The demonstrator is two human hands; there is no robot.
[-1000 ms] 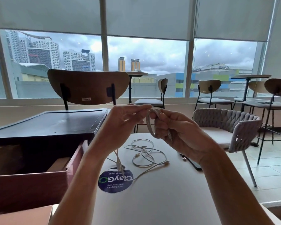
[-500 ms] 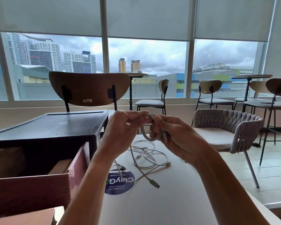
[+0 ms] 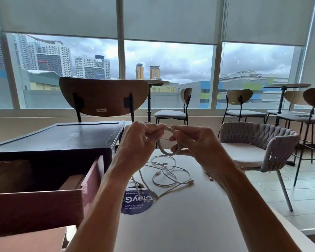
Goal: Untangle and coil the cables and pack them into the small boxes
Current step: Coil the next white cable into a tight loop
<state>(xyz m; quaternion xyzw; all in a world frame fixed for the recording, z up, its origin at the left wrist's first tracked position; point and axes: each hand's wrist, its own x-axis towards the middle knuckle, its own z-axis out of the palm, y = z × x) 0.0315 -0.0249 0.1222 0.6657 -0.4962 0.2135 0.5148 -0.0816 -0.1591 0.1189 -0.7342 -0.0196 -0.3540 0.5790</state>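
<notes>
Both hands are raised above the white table [image 3: 180, 224] and hold one white cable between them. My left hand [image 3: 136, 140] pinches the cable's top, and my right hand [image 3: 191, 142] holds a small coil of it [image 3: 166, 151] wound into a loop. A free length of the cable hangs from my left hand down to the table. More white cables [image 3: 169, 171] lie tangled in loose loops on the table beyond the hands. A reddish open box [image 3: 44, 202] stands at the left, with a brown cardboard piece inside.
A dark box [image 3: 62, 140] sits behind the reddish one. A round blue sticker [image 3: 136, 202] is on the table. A wooden-backed chair [image 3: 104, 97] stands across the table and a woven grey armchair [image 3: 258, 146] at the right. A dark object peeks out behind my right wrist.
The hands have kept winding the cable, so the coil in my right hand has grown and the hanging tail has been drawn up shorter. The view has shifted slightly.
</notes>
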